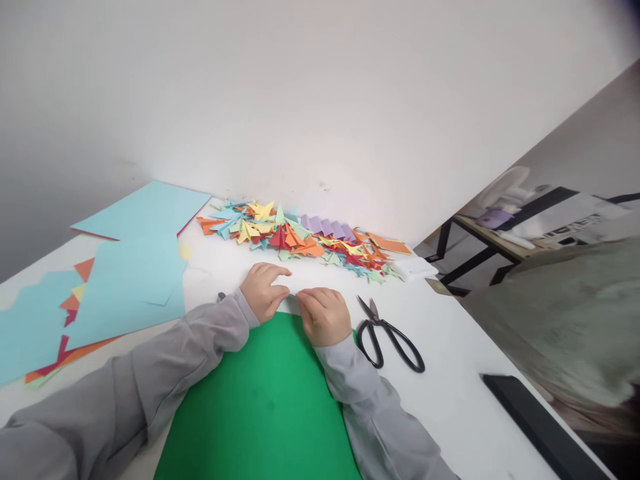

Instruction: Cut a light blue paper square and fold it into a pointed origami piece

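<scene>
Just beyond the far edge of a green sheet (265,393), my two hands come close together. My left hand (264,291) has its index finger stretched forward, while its thumb and lower fingers close on something small. Facing it, my right hand (325,315) is closed in a pinch, palm down. A thin sliver shows between the fingertips, too small and covered to name. Black-handled scissors (384,327) lie with blades parted to the right of my right hand. Behind the hands is a heap of small folded paper planes (280,237) in many colours.
Light blue paper sheets (135,287) lie at the left with coloured scraps. A purple pleated paper strip (327,227) and orange sheets (390,244) lie by the wall. A black flat object (535,420) sits near the right table edge; a shelf (480,233) stands beyond.
</scene>
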Action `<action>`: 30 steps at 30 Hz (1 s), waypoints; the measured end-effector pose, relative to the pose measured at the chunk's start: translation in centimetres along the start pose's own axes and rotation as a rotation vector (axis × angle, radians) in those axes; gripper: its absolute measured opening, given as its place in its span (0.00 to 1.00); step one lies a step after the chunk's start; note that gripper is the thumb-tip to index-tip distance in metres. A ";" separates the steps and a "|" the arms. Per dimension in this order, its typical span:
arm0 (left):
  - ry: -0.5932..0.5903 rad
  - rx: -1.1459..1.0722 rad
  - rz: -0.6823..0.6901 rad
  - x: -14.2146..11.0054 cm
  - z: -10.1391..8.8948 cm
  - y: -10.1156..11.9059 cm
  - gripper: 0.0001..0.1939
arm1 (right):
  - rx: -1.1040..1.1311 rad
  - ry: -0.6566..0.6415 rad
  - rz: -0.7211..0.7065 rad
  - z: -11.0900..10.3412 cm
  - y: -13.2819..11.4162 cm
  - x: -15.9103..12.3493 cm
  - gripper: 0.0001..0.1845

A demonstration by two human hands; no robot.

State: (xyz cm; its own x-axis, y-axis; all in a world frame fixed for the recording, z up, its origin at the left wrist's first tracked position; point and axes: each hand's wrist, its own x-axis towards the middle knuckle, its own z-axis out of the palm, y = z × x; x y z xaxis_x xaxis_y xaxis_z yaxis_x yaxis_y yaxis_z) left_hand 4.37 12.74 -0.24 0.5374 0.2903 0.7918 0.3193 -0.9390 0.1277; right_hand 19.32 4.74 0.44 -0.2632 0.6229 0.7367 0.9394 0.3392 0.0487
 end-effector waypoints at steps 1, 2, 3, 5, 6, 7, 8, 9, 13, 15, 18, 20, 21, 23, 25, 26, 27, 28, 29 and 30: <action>0.000 0.008 0.003 0.0 0.0 0.0 0.07 | 0.000 -0.002 0.011 -0.1 0.0 0.0 0.05; 0.006 0.015 0.001 0.0 0.0 -0.1 0.07 | -0.004 0.001 0.027 -0.1 0.0 0.0 0.05; 0.013 0.021 -0.003 0.0 -0.1 -0.1 0.08 | -0.012 0.012 0.048 -0.1 0.1 0.0 0.05; 0.026 0.028 -0.016 0.0 -0.2 -0.3 0.08 | -0.038 0.057 0.092 0.0 0.5 -0.2 0.04; 0.030 0.031 -0.024 0.0 -0.3 -0.3 0.08 | -0.053 0.082 0.113 0.1 0.8 -0.3 0.04; 0.036 0.032 -0.033 0.0 -0.4 -0.4 0.08 | -0.071 0.103 0.135 0.2 1.1 -0.4 0.04; 0.046 0.031 -0.047 0.0 -0.5 -0.5 0.08 | -0.091 0.122 0.157 0.3 1.4 -0.5 0.04; 0.062 0.027 -0.068 0.1 -0.6 -0.6 0.08 | -0.112 0.136 0.184 0.3 1.7 -0.6 0.05; 0.121 -0.092 -0.174 0.4 -0.7 -0.9 0.10 | -0.076 0.199 0.290 0.2 2.1 -0.6 0.06; 0.074 -0.211 -0.196 0.4 -0.7 -0.9 0.11 | 0.064 0.203 0.290 0.1 1.5 -0.4 0.10; -0.090 -0.332 -0.223 0.4 -0.9 -0.6 0.13 | 0.292 0.133 0.375 0.1 0.4 -0.1 0.20; -0.161 -0.389 -0.285 0.3 -0.9 -0.3 0.13 | 0.501 0.107 0.570 0.3 0.0 0.1 0.15; -0.171 -0.422 -0.325 0.3 -0.9 -0.2 0.13 | 0.621 0.094 0.698 0.4 -0.1 0.1 0.13; -0.166 -0.487 -0.406 0.3 -0.9 -0.1 0.13 | 0.849 0.083 0.950 0.5 0.1 0.2 0.14; -0.151 -0.527 -0.502 0.4 -0.7 -0.1 0.12 | 1.006 0.091 1.125 0.6 0.3 0.4 0.16; -0.140 -0.540 -0.559 0.5 -0.7 -0.1 0.12 | 1.045 0.101 1.176 0.5 0.3 0.4 0.16; -0.124 -0.554 -0.620 0.6 -0.6 0.0 0.11 | 1.063 0.107 1.205 0.5 0.4 0.5 0.17; -0.103 -0.573 -0.682 0.7 -0.6 0.1 0.11 | 1.066 0.111 1.218 0.5 0.4 0.6 0.17; -0.082 -0.599 -0.746 0.9 -0.7 0.2 0.10 | 1.058 0.114 1.214 0.4 0.3 0.6 0.17; -0.069 -0.633 -0.807 1.0 -0.7 0.4 0.10 | 1.045 0.117 1.200 0.4 0.2 0.7 0.17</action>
State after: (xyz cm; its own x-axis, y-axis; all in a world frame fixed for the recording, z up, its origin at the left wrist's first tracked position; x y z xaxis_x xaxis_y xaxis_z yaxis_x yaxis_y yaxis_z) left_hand 4.45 12.51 1.05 0.3957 0.8690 0.2971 0.1456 -0.3787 0.9140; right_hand 19.26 5.54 0.69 0.5487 0.8343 0.0540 0.0109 0.0574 -0.9983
